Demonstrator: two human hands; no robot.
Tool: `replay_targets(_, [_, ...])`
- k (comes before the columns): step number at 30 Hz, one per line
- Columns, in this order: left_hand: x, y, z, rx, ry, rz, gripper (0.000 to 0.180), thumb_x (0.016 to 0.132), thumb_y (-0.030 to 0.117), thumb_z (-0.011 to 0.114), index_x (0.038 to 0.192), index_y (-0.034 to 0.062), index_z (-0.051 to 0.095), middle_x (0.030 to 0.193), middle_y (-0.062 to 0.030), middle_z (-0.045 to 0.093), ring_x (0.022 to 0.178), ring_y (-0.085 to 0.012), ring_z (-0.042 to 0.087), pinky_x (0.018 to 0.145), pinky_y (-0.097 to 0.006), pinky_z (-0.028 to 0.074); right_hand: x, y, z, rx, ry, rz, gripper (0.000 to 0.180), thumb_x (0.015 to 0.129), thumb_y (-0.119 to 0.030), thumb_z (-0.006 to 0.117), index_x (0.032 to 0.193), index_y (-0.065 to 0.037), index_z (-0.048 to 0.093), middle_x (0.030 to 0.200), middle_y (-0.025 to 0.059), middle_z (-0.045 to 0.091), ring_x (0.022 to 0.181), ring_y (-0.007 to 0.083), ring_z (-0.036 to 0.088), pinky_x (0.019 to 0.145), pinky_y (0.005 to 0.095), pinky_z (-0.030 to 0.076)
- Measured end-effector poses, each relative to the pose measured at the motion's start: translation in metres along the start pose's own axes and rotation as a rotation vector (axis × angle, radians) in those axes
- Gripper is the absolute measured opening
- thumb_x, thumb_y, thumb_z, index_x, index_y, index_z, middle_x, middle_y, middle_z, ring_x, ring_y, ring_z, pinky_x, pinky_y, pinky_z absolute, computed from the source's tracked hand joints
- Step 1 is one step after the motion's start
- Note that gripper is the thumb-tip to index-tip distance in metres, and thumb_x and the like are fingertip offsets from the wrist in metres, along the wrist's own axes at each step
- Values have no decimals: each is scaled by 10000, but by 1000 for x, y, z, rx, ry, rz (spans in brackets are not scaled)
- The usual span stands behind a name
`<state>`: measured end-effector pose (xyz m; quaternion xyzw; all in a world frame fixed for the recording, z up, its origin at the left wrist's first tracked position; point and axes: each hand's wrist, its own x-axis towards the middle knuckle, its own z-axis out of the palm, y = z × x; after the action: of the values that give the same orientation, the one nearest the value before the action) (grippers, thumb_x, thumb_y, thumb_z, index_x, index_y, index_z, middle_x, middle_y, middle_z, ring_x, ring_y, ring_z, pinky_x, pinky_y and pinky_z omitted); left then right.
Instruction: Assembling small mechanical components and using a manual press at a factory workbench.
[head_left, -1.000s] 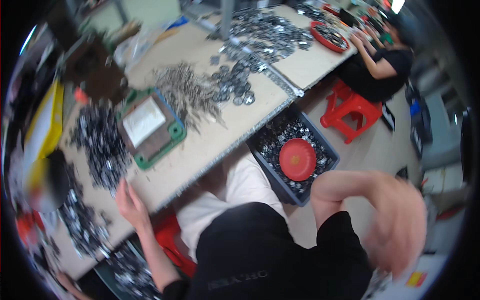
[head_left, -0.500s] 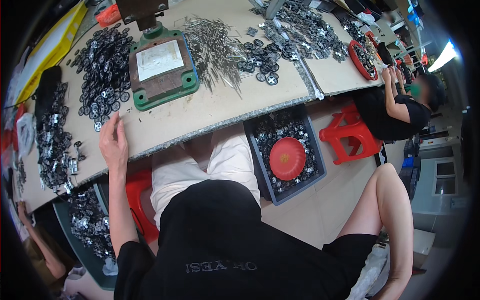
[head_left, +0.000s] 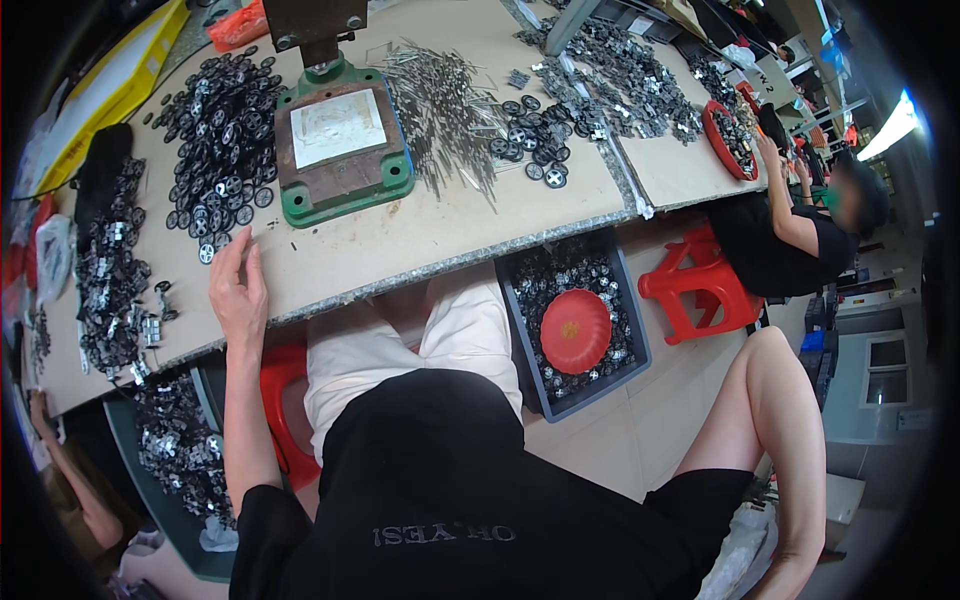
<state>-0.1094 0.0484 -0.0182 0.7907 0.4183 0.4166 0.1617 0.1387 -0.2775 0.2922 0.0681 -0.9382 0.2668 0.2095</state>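
Observation:
My left hand point(head_left: 238, 290) rests on the near part of the table, its fingers stretched out and nothing seen in it. Its fingertips lie just below the nearest pieces of a heap of small black toy wheels point(head_left: 222, 125) with silvery spokes. To the right of that heap stands a green-based press point(head_left: 340, 130) with a white sheet on its bed. Thin metal rods point(head_left: 440, 120) are strewn beyond the press, and a smaller group of wheels point(head_left: 530, 140) lies to their right. My right arm point(head_left: 795, 450) bends down at the lower right, its hand out of the picture.
Small black and silvery parts point(head_left: 110, 270) are heaped at the table's left. A grey bin point(head_left: 640, 362) of parts with a red bowl point(head_left: 575, 330) in it stands below the table edge. A red stool point(head_left: 700, 290) and a seated person point(head_left: 800, 235) are at the right.
The view has shifted, so the table and its things sit slightly lower and farther right. My left hand stays by the wheel heap, fingers still stretched.

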Motion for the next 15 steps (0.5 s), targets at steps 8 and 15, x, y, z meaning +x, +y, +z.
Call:
replay_targets(8, [2,-4,1,-17,-28,8,228,850,52,552,1065,3,609,914,-138,626,835,-253,590,752,-325,460,-11,8,-2,-2,21,-17,423,852,-266,370,1018,66,575,1061,229,543,1007,339,508,855,471,411])
replay_targets(15, [4,15,2,-43,43,9,216,852,0,542,1057,-28,603,963,-148,622,885,-237,593,769,-312,469,-123,116,43,-371,1372,703,163,828,-69,509,933,-43,632,952,71,621,836,127,569,729,256,441])
